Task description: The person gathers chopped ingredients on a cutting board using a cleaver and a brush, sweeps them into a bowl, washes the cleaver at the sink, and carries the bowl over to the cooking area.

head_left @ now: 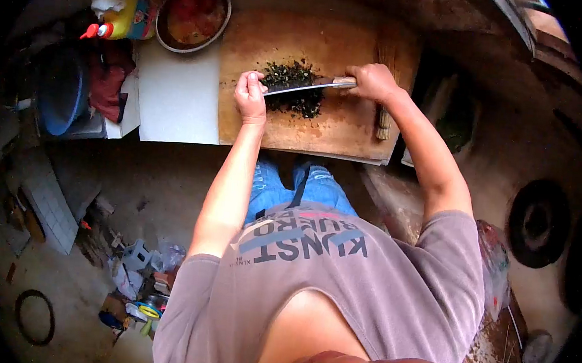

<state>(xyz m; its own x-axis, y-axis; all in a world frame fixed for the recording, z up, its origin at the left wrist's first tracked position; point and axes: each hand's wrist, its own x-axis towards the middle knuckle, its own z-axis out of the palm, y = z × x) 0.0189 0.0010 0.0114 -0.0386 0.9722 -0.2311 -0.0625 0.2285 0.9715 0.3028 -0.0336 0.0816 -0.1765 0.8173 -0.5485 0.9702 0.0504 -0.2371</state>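
My right hand (pixel 373 83) is closed round the light handle of a large knife (pixel 304 87), held level above a wooden board (pixel 355 41). At the blade's far end, my left hand (pixel 249 99) has its fingers curled in at the tip and appears to grip it. Beneath and around the blade lies a loose heap of chopped dark greens (pixel 303 107), with small bits scattered over the wood. The blade hides part of the heap.
A metal bowl (pixel 226 22) with reddish contents stands behind the board's left side, beside a yellow bottle (pixel 123 18). A white panel (pixel 179 96) adjoins the board. Farther left are a red cloth (pixel 111 78) and a blue basin (pixel 64 91). A straw brush (pixel 383 124) lies at right.
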